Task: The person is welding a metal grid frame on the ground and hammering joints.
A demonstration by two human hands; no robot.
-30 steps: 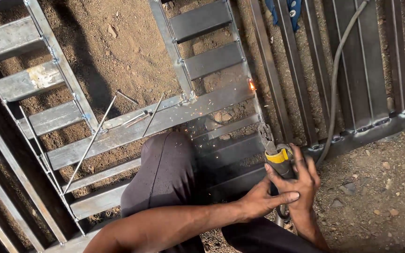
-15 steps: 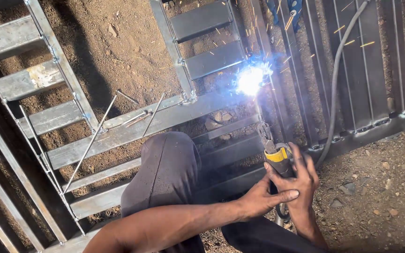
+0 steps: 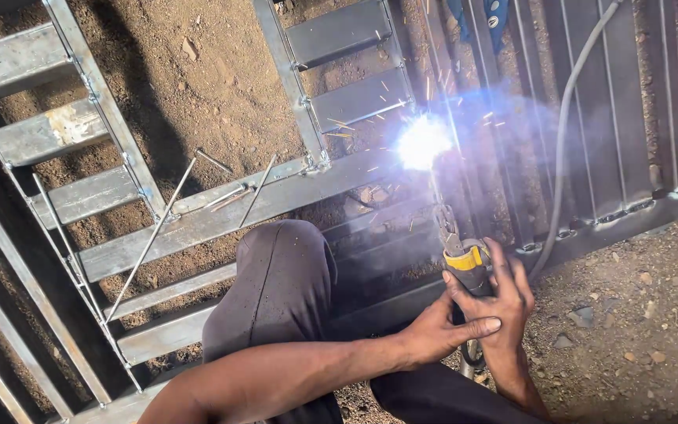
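Both hands (image 3: 476,314) wrapped around electrode holder (image 3: 464,263) at lower right; rod slanting up-left to bright arc (image 3: 423,141) on steel frame (image 3: 276,196); right hand (image 3: 512,306) nearer

Both hands, left hand (image 3: 441,334) and right hand (image 3: 508,302), grip the yellow electrode holder (image 3: 464,259); its tip makes a bright arc (image 3: 423,141) on the metal gate frame (image 3: 198,224).

The single head-worn view looked steeply down from close above the person's own knee (image 3: 280,290). It faced a metal frame (image 3: 221,208) lying on dirt.
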